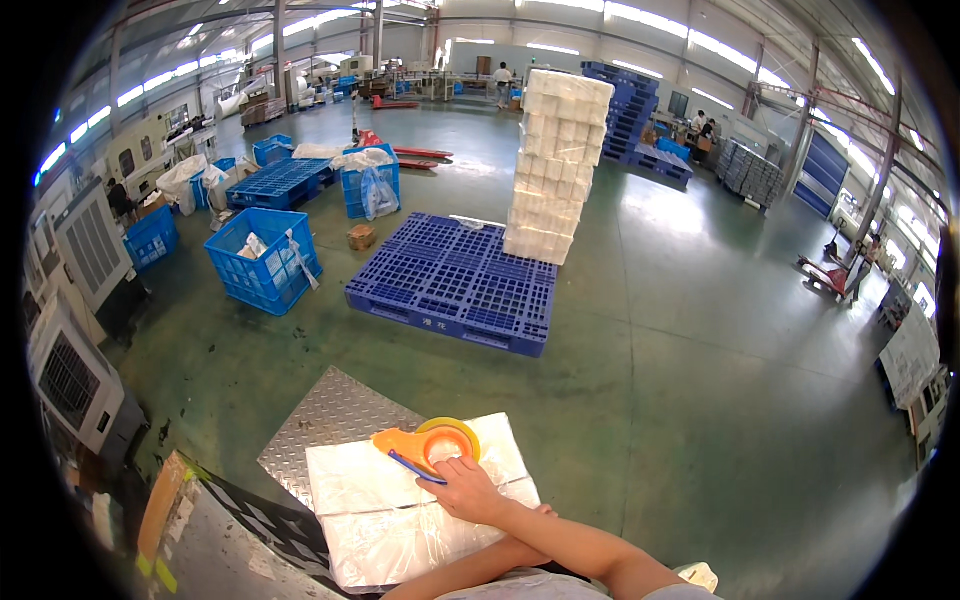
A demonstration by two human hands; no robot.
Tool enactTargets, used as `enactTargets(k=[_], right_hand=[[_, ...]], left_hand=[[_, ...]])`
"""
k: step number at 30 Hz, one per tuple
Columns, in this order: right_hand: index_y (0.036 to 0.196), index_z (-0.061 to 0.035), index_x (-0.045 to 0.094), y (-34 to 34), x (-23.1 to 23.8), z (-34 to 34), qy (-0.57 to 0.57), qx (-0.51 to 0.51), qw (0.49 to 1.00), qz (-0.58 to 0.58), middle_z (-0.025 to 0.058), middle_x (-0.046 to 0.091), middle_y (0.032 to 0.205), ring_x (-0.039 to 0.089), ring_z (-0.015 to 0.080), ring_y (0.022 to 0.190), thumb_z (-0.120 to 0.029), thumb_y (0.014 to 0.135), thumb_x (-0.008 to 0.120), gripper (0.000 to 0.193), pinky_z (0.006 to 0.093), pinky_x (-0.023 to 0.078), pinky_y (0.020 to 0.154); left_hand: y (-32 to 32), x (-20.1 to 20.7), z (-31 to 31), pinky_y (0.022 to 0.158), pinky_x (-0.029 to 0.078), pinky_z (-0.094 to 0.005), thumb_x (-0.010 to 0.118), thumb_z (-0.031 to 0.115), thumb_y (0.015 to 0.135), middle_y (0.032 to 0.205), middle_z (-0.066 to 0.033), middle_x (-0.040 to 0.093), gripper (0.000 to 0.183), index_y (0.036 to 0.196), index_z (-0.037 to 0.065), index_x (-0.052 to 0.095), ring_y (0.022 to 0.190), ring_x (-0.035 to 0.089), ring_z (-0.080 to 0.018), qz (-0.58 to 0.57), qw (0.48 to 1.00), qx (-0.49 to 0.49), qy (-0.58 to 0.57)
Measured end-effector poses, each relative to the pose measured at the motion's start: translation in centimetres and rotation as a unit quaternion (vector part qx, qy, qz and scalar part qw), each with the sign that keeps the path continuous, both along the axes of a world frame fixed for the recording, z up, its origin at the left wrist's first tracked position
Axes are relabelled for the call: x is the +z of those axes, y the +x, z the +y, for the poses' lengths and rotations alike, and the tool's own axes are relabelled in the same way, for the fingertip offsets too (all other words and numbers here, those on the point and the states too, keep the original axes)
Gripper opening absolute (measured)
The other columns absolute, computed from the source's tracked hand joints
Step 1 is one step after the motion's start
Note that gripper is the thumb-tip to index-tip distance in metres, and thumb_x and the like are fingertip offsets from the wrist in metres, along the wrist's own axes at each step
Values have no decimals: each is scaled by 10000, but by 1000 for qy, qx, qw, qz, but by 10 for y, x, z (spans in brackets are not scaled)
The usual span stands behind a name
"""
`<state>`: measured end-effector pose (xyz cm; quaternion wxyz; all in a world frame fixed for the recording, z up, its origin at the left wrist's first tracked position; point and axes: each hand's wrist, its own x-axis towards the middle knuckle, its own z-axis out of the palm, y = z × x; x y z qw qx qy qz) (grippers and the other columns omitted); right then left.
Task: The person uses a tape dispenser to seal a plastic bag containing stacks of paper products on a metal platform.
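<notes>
An orange tape dispenser (pixel 403 441) with a yellow-edged roll lies over the top of a white, plastic-wrapped package (pixel 375 545). My right hand (pixel 467 491) reaches in from the right and is closed on the dispenser, fingers at its ring. Beside those fingers sticks out a thin blue pen-like piece (pixel 415 468); whether it belongs to the dispenser I cannot tell. My left forearm crosses beneath the right one. Only a bit of my left hand (pixel 546 511) shows at the package's right edge, its fingers mostly hidden. A patterned metal plate (pixel 335 425) extends beyond the package.
Ahead stands a blue pallet (pixel 440 285) with a tall stack of wrapped white packages (pixel 560 165) on its far right corner. Blue crates (pixel 262 265) and a small brown carton (pixel 361 237) are to the left. Grey machine housings (pixel 75 380) line the left side.
</notes>
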<state>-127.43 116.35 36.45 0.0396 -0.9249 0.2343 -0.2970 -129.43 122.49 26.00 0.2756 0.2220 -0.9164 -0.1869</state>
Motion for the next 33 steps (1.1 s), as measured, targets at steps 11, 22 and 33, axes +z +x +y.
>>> enactTargets(k=[11, 22, 33], right_hand=[[1003, -105, 637, 1, -2, 0, 4, -2, 1000, -3, 88, 497, 872, 506, 229, 839, -79, 702, 571, 309, 341, 383, 731], [1022, -108, 633, 0, -1, 0, 13, -6, 1000, 20, 101, 507, 894, 509, 239, 856, -88, 695, 581, 332, 344, 389, 736], [1053, -126, 625, 1, 0, -6, 4, -18, 999, 38, 112, 516, 919, 521, 254, 872, -113, 698, 585, 358, 362, 406, 729]], left_hand=[[0, 6, 0, 690, 338, -369, 500, 174, 735, 693, -77, 479, 65, 687, 130, 511, 737, 413, -261, 16, 999, -14, -42], [5, 23, -1, 675, 410, -365, 508, 140, 764, 735, -87, 558, 237, 990, 86, 554, 712, 497, -270, -72, 995, -66, -10], [155, 365, -233, 640, 477, -291, 529, 53, 795, 753, -184, 609, 443, 1228, -24, 475, 689, 598, -265, -88, 887, 451, -42]])
